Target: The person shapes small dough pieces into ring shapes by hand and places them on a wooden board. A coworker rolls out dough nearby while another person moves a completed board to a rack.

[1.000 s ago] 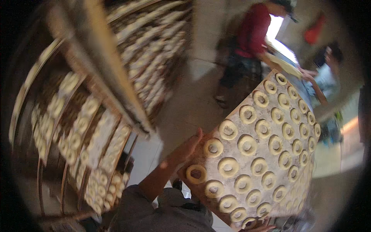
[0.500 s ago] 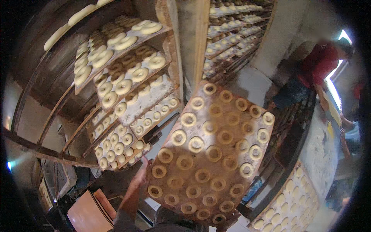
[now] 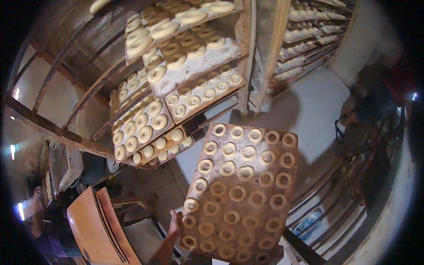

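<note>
A large wooden board (image 3: 240, 206) carries several rows of pale dough rings (image 3: 245, 172) and stretches out in front of me. At its near left edge my left hand (image 3: 175, 226) grips the side, with the thumb showing and the other fingers mostly hidden beneath. By the near right corner, a dark shape (image 3: 276, 254) looks like my right hand in shadow; its fingers cannot be made out. The board's far half lies in light and its near half in shadow. All the rings rest apart from one another on its surface.
A rack at the left holds floured boards (image 3: 194, 70) of dough rings. Another loaded rack (image 3: 304, 48) stands at far right. Beside my left arm are leaning orange-brown panels (image 3: 95, 223). Dark slatted bars (image 3: 327, 212) lie to the right; a person (image 3: 375, 104) is beyond.
My view has turned right and down, showing more tiled floor. The board, still in my left hand, sits lower in view. The floury worktable at right has nearly left the picture.
</note>
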Demonstrator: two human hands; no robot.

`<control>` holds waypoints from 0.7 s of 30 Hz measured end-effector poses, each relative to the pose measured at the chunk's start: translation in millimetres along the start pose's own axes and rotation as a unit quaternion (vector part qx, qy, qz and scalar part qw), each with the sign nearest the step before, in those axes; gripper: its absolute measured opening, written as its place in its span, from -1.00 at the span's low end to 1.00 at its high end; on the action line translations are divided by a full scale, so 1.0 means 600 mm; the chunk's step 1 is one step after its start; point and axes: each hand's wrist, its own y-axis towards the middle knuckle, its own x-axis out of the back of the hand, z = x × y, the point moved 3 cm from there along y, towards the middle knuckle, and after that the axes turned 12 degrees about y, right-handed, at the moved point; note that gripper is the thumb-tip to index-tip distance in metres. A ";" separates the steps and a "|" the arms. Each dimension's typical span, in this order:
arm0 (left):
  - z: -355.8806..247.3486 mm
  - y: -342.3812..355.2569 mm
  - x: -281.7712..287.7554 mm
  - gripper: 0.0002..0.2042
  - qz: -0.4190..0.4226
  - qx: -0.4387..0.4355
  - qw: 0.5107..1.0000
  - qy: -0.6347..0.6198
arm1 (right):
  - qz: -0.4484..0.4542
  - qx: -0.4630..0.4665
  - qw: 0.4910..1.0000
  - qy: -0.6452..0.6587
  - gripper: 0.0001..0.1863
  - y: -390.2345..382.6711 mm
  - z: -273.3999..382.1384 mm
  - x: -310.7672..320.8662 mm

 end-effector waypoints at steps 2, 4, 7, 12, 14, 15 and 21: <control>0.053 0.048 0.038 -0.17 -0.076 0.065 0.994 -0.049 | 0.014 -0.039 0.997 0.060 -0.60 0.034 -0.072 -0.044; 0.046 0.061 0.023 -0.20 -0.052 -0.014 0.995 -0.089 | 0.034 -0.046 0.995 0.079 -0.55 0.078 -0.128 -0.082; 0.050 0.084 0.021 -0.24 -0.058 -0.066 0.987 -0.133 | 0.098 -0.015 0.993 0.069 -0.48 0.175 -0.178 -0.126; -0.009 0.139 -0.028 -0.27 -0.227 0.009 0.954 -0.197 | 0.099 0.132 0.985 0.058 -0.51 0.369 -0.133 -0.211; -0.011 0.173 -0.035 -0.38 -0.192 -0.070 0.963 -0.174 | 0.137 0.097 0.983 0.070 -0.55 0.450 -0.077 -0.230; 0.016 0.205 -0.022 -0.39 -0.210 -0.073 0.957 -0.186 | 0.167 0.061 0.982 0.063 -0.56 0.489 -0.049 -0.235; -0.122 0.264 -0.130 -0.55 -0.173 -0.171 0.954 -0.176 | 0.153 -0.020 0.980 0.123 -0.51 0.691 -0.067 -0.319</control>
